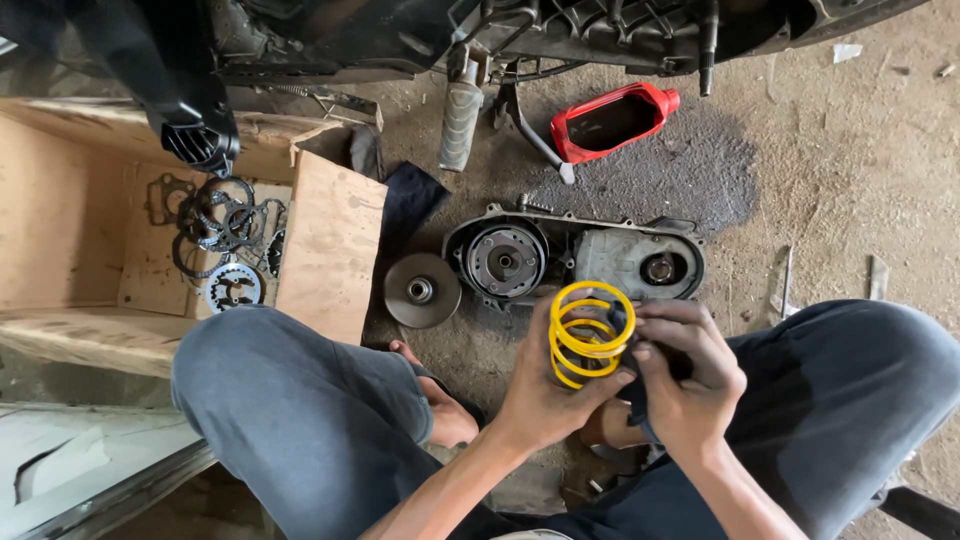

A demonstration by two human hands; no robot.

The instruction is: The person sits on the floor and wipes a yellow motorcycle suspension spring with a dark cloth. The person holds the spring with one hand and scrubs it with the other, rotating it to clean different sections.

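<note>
Here the person squats on the dirt floor with a yellow coil spring (590,332) held up between the knees, near the middle of the view. The left hand (545,385) is closed around the spring from below and behind, palm cupping its coils. The right hand (688,375) grips its right side, fingers curled, with a dark rag (640,405) bunched under them; judging by that, the spring is being wiped or looked over rather than fitted.

As for progress, the dismantling looks largely done. A grey transmission cover (620,258) lies flat on the ground just beyond the hands, with a round clutch assembly (505,260) sitting in its left end. A separate pulley disc (422,290) rests on the dirt just left of the cover, apart from it. The spring is out of all of these, so refitting appears to be still ahead.

Farther off, a red bottle (612,120) cut open along its side lies by a dark oily patch, below the underside of a scooter (560,30). At far left a cardboard box (330,250) holds ring-shaped gaskets and plates (222,225).
</note>
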